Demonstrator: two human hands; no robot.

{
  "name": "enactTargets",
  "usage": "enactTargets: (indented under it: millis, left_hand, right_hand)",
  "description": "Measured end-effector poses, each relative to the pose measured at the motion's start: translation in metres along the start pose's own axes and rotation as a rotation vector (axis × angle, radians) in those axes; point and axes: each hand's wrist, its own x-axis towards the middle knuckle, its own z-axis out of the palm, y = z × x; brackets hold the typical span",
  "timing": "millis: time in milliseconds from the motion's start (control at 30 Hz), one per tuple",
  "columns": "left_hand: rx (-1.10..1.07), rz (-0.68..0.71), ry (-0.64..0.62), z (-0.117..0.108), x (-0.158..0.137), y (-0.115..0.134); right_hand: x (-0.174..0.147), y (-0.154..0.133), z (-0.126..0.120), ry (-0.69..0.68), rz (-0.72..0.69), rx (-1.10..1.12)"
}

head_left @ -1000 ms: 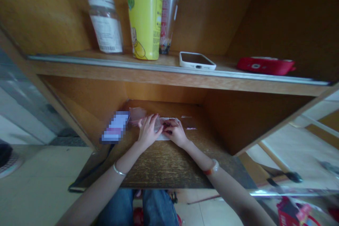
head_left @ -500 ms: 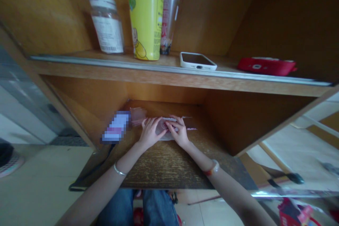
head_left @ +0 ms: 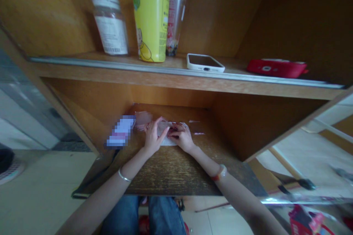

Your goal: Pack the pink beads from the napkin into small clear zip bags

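A whitish, partly see-through sheet lies on the dark wooden desk top, between and under my hands. My left hand is at its left side, thumb and forefinger curved around a greyish translucent part of it. Over the right side, my right hand has its fingertips pinched together near the thumb of the left. Something small and dark reddish shows at those fingertips, too blurred to name. A clear, pinkish packet lies just beyond my left hand.
A lit phone, blurred out, leans at left with a dark cable. Small clear strips lie right of my hands. On the shelf above stand a white-lidded jar, a yellow bottle, a clear tumbler, a white-cased phone and a red case.
My left thumb and forefinger have spread wider and shifted slightly left. The right hand's fingers have curled in closer over the sheet, and more of the white sheet shows.
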Motion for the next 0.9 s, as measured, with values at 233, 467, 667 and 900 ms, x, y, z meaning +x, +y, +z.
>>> enactTargets:
  millis: [233, 467, 667, 900]
  left_hand:
    - [0.041, 0.047, 0.009, 0.003, 0.000, 0.001]
    - [0.068, 0.047, 0.005, 0.003, 0.000, 0.001]
    - [0.049, 0.098, -0.133, 0.001, 0.000, 0.005]
    - [0.001, 0.036, -0.084, 0.001, 0.001, 0.004]
  right_hand:
    - [0.002, -0.002, 0.007, 0.032, -0.018, 0.081]
    - [0.003, -0.004, -0.009, 0.532, 0.136, 0.063]
    - [-0.001, -0.016, -0.022, 0.575, 0.171, 0.074]
    - [0.005, -0.013, -0.016, 0.480, 0.104, 0.107]
